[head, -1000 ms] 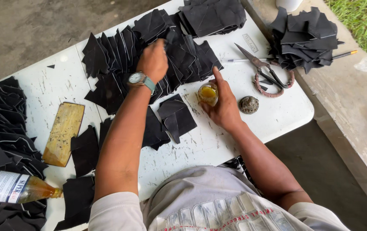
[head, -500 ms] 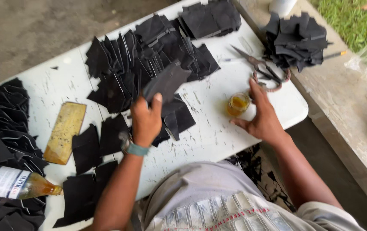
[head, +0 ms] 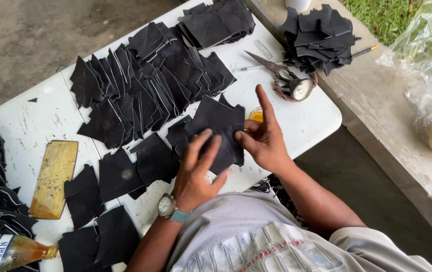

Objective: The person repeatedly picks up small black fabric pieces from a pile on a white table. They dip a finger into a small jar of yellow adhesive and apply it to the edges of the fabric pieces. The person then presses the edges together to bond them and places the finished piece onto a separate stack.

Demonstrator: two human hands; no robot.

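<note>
Black angular cut leather piece point(head: 218, 131) is pinched between L hand point(head: 196, 174) and R hand point(head: 264, 138), above the near edge of white plastic table point(head: 306, 118). Risk: small open jar of amber glue point(head: 256, 115) sits just behind R hand; a knock could tip it onto the overlapped black pieces point(head: 145, 90).

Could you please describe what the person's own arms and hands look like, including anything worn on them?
Both arms are bare from the short sleeves of a light grey shirt down. The left hand has a wristwatch with a round pale dial and a teal strap at the wrist. The right hand shows no watch, ring or glove. Neither hand is gloved.
</note>
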